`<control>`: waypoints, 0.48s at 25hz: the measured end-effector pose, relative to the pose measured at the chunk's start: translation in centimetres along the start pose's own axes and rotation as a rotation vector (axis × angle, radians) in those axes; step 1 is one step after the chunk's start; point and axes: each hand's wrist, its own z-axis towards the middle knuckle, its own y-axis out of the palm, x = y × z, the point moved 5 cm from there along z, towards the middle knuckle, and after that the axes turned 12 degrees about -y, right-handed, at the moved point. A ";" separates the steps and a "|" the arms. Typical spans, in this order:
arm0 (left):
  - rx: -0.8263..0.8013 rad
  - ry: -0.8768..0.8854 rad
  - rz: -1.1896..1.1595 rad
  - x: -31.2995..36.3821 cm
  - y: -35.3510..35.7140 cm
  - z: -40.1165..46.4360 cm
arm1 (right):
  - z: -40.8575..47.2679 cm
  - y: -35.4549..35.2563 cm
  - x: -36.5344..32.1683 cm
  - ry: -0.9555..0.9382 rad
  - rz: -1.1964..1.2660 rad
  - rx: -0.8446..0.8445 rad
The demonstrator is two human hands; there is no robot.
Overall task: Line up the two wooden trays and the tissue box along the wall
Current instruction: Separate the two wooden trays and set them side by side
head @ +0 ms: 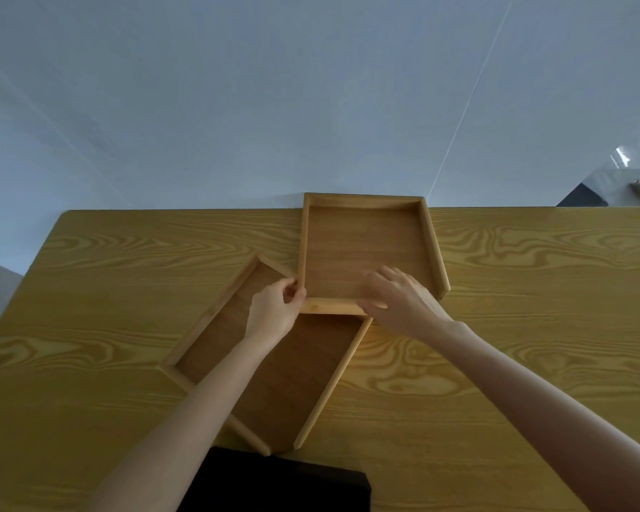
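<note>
Now both hands sit on the near rim of the far tray [362,249], whose far edge touches the wall [274,97] and whose long axis runs straight away from the person. The left hand [274,310] pinches the tray's near-left corner; the right hand [399,297] lies with fingers spread over the near rim, toward its right end. That rim overlaps the near tray [292,371], which lies skewed on the counter [532,327], its long axis running diagonally from near-left to far-right, well short of the wall. I judge the coming move turns on this overlap: the far tray must clear the skewed one before the two can stand side by side. A black object [274,482] at the near edge may be the tissue box; I cannot tell. The counter is wood-grained; the wall is pale and bare.
</note>
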 end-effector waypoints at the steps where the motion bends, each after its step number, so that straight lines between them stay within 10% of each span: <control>1: -0.018 0.004 0.013 -0.5 0.1 -1.0 | -0.1 0.7 -0.5 -0.021 -0.027 -0.031; 12: -0.144 0.122 0.385 -2.7 5.6 -6.9 | -0.6 1.4 -1.3 0.076 -0.044 0.049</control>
